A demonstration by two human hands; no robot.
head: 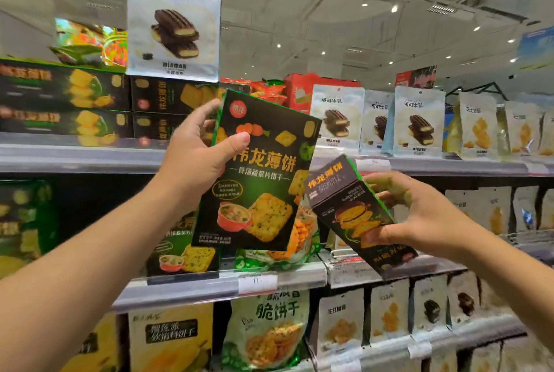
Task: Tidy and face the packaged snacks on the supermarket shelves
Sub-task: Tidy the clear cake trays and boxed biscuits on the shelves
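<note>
**Two cracker boxes up in front of the shelves**

Both hands are raised, and each one has a box. The left hand (192,150) grips the big box (257,171) by its left edge, thumb curled across the front, fingers tucked behind. That box faces the camera, dark green and black, printed with crackers and a red soup bowl, and it tilts a touch to the right. It hangs in the air in front of the top shelf (75,156) and the middle shelf (224,284), resting on neither.

Over to the right hand (419,216): it holds the second box (356,216), thumb on the front near the lower end, fingers wrapped round the far side. This one is turned edge-on and slants steeply, its top end up-left, just beside the lower right corner of the big box. Whether the two boxes touch cannot be told.

Behind them, matching dark boxes (66,99) lie stacked at the left of the top shelf, with a white cocoa-biscuit bag (174,21) standing on top. More white bags (416,123) stand in a row on the right. Another matching box (186,251) stands on the middle shelf, below the big box.
</note>
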